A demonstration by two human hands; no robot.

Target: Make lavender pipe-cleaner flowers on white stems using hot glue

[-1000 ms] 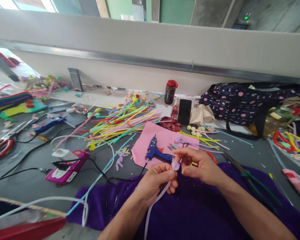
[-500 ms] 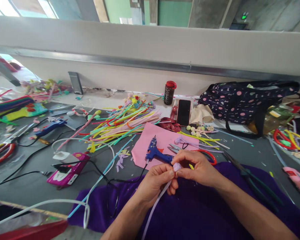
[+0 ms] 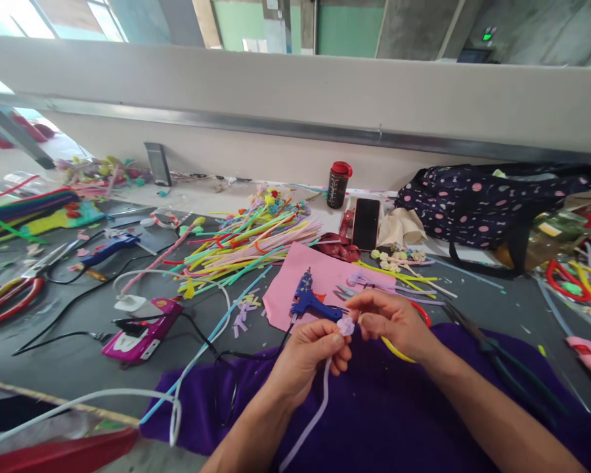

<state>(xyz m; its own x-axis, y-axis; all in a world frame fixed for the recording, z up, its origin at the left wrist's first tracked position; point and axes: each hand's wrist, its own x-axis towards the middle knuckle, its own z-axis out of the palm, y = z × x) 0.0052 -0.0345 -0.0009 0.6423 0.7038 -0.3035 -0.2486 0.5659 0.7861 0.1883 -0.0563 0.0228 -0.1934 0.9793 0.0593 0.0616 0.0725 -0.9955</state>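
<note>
My left hand (image 3: 312, 358) is closed, pinching a small lilac pipe-cleaner flower (image 3: 345, 326) between thumb and fingertips. From beneath that hand a pale lilac stem (image 3: 320, 414) hangs down over the purple cloth (image 3: 369, 414). Just right of the flower is my right hand (image 3: 394, 323), its thumb and index fingertip slightly apart with nothing visible between them. Behind both hands, a blue glue gun (image 3: 308, 299) lies on a pink sheet (image 3: 283, 289). Scissors with red and yellow handles (image 3: 398, 349) are partly hidden behind the right hand.
Bundled coloured pipe cleaners (image 3: 256, 243) lie beyond the left hand. Long-nosed pliers (image 3: 490, 345) rest at right. A magenta power strip (image 3: 145, 335) with looping cords sits at left. Farther back are a phone (image 3: 366, 223), a dark bottle (image 3: 338, 185) and a patterned bag (image 3: 467, 203).
My right hand has drawn its fingertips off the flower, slightly to the right. More of the flower's face shows in my left hand. The view has shifted slightly.
</note>
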